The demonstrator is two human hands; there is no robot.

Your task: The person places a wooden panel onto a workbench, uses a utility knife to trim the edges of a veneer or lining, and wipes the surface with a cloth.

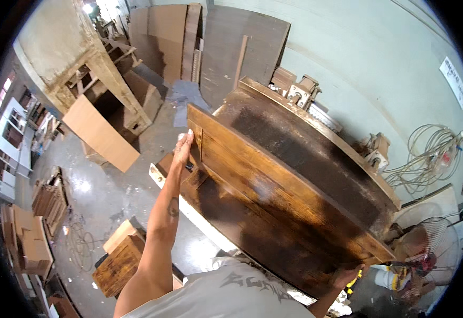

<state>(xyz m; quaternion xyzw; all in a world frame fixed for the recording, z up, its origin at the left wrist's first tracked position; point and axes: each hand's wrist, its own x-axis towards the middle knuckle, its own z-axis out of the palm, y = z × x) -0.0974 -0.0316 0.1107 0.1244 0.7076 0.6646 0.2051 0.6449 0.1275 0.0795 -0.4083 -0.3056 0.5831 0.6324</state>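
Observation:
A long brown-stained wooden panel [263, 185] with a framed edge stands tilted in a wide, shallow trough [300, 143], whose inside is dark and stained. My left hand [184, 146] grips the panel's far left end, arm stretched out and thumb up along the edge. At the near right end, my right hand [345, 276] holds the panel's lower corner; it lies in shadow and its fingers show only partly. A small yellow-and-black object [354, 282] appears just beside the right hand, too unclear to name.
Motors [301, 93] line the trough's far side by the wall. A coiled hose [427, 156] hangs at right, above a caged fan [433, 244] and a white bucket [388, 278]. On the left floor are a wooden block [118, 265], a leaning board [101, 132] and stacked boards [50, 201].

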